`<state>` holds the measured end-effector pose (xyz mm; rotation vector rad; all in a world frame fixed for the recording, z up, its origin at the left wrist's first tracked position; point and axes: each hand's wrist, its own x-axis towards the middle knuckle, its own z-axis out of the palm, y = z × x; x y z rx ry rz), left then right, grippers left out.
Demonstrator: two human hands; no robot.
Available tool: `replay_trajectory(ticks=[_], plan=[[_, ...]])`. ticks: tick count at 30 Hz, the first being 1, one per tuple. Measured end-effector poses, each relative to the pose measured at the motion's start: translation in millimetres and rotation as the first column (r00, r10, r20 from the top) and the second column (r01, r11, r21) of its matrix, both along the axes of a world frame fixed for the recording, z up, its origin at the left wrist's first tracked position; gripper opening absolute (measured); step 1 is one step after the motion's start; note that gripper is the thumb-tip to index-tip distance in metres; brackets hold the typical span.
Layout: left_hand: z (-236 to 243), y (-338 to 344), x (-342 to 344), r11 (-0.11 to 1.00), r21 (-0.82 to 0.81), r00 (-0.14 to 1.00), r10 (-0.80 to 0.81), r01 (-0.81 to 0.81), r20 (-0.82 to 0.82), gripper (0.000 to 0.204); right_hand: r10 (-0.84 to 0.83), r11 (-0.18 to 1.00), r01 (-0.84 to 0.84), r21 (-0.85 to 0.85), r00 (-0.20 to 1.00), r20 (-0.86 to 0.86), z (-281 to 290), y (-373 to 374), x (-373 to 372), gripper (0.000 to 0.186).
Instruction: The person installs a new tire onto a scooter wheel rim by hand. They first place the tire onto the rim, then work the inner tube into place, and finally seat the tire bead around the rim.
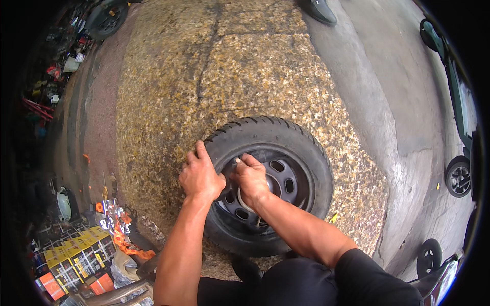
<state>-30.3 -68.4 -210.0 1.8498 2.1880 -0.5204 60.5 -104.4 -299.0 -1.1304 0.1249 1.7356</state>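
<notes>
A black tyre (319, 178) on a dark steel wheel rim (292, 171) lies nearly flat on the pavement in front of me. The rim has oval holes and a round opening at its centre. My left hand (201, 173) grips the tyre's left side, its fingers over the tread and its thumb toward the rim. Inside the rim's left part is my right hand (251, 181), with fingers curled in and the thumb pressed close to them. Whatever those fingers hold is hidden from view.
Speckled yellow-brown paving (265, 71) surrounds the wheel, with grey concrete (377, 92) to the right. Yellow-and-black boxes (76, 255) and orange wrapping (127, 242) crowd the lower left. Parked vehicles' wheels (458, 176) stand along the right. A shoe (321, 11) shows at the top.
</notes>
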Motion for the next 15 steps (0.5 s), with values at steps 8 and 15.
replay_trajectory(ticks=[8,15], plan=[[2.1,1.3,2.3,1.0,-0.015,1.0,0.003,-0.003,-0.026,0.103,0.235,0.967,-0.252,-0.029,0.848,0.475,-2.5,17.9,4.2,0.012],[0.0,-1.6,-1.6,0.999,-0.041,1.0,0.006,-0.007,-0.025,0.105,0.204,0.975,-0.215,0.063,0.968,0.144,11.2,1.1,22.6,0.012]])
